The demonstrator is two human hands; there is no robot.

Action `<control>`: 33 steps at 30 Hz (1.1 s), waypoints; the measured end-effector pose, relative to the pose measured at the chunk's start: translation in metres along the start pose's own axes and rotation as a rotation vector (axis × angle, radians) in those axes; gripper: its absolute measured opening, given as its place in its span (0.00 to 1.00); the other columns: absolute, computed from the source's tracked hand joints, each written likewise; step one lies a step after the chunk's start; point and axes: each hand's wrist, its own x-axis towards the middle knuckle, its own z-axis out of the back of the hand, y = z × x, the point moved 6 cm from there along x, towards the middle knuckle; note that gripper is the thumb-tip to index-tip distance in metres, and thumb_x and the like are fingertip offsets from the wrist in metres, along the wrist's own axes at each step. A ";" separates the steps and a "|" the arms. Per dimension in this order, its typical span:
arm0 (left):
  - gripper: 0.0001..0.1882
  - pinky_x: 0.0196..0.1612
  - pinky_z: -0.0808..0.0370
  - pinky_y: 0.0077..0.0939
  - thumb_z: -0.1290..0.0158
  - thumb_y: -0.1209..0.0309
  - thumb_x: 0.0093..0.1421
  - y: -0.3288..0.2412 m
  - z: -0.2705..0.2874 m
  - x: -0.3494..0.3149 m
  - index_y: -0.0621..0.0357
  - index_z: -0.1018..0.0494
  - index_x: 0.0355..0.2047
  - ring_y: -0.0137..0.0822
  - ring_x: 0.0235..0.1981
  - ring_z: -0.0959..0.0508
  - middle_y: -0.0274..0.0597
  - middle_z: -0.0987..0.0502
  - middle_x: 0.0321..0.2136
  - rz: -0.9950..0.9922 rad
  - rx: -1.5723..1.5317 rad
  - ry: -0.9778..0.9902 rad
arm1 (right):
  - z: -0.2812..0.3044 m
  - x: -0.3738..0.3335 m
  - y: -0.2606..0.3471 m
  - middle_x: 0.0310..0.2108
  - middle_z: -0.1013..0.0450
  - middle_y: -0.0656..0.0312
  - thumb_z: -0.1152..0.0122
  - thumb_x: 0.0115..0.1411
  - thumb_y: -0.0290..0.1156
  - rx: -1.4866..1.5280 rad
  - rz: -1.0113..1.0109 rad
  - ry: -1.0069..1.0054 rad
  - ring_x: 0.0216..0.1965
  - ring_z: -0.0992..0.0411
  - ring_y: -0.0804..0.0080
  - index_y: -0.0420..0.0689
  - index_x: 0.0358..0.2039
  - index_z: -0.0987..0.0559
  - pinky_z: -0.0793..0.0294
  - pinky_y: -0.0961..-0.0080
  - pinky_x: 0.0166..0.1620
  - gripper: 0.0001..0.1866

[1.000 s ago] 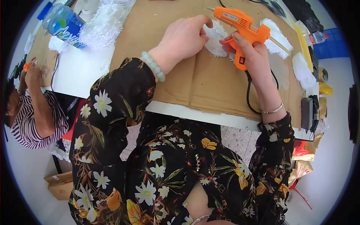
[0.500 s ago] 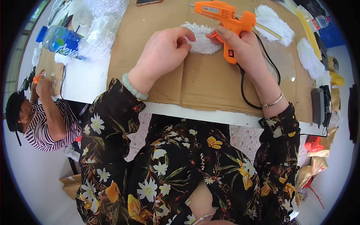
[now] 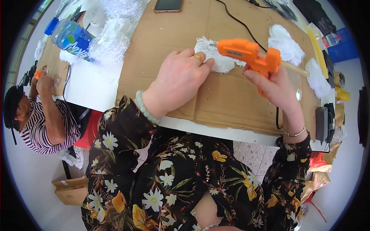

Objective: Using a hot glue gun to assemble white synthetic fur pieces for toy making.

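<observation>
My right hand [image 3: 278, 87] is wrapped round an orange hot glue gun [image 3: 246, 53], with a pale glue stick [image 3: 296, 68] jutting from its back end. The gun's nozzle points left, over a white fluffy piece of fabric [image 3: 222, 64] lying on the cardboard. My left hand [image 3: 178, 80] is closed at the left edge of that piece, its thumb and fingers pinching there. The fingertips are partly hidden behind the hand. Part of the white piece lies behind the gun.
Brown cardboard [image 3: 169, 46] covers the white table [image 3: 92, 81]. More white fluffy pieces [image 3: 285, 46] lie at right. A blue-capped bottle [image 3: 71, 38] and a white fluffy heap [image 3: 113, 42] are at left, a phone [image 3: 168, 5] at the far edge. A co-worker [image 3: 50, 115] sits at far left.
The glue gun has swung down so its nozzle is at the white fluffy piece instead of pointing past it. My left hand has turned and closed at the piece's edge. The view has shifted slightly.
</observation>
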 end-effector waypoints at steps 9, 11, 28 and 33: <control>0.19 0.47 0.29 0.34 0.42 0.67 0.49 -0.021 0.006 -0.005 0.59 0.26 0.42 0.43 0.48 0.27 0.44 0.26 0.45 -0.119 -0.073 0.037 | -0.005 0.003 -0.004 0.23 0.32 0.73 0.38 0.57 0.32 -0.170 -0.016 0.027 0.19 0.38 0.89 0.42 0.36 0.25 0.39 0.87 0.23 0.10; 0.20 0.50 0.29 0.35 0.42 0.65 0.49 -0.020 0.000 -0.004 0.59 0.27 0.43 0.44 0.51 0.29 0.45 0.27 0.48 -0.101 -0.120 0.102 | -0.005 0.004 -0.003 0.23 0.32 0.73 0.38 0.57 0.32 -0.225 0.043 0.015 0.20 0.38 0.89 0.41 0.36 0.25 0.39 0.87 0.23 0.10; 0.11 0.44 0.32 0.31 0.48 0.65 0.54 -0.017 -0.003 -0.005 0.60 0.26 0.33 0.39 0.41 0.26 0.42 0.25 0.36 -0.134 -0.146 0.019 | -0.010 0.015 -0.006 0.23 0.32 0.72 0.38 0.57 0.31 -0.225 -0.093 0.047 0.19 0.39 0.89 0.41 0.38 0.26 0.40 0.87 0.22 0.11; 0.11 0.45 0.32 0.32 0.48 0.65 0.54 -0.017 -0.001 -0.006 0.60 0.26 0.33 0.39 0.41 0.25 0.43 0.25 0.35 -0.129 -0.162 -0.002 | -0.011 0.020 -0.004 0.21 0.33 0.73 0.39 0.58 0.33 -0.250 -0.063 0.042 0.18 0.39 0.88 0.40 0.36 0.26 0.40 0.86 0.21 0.11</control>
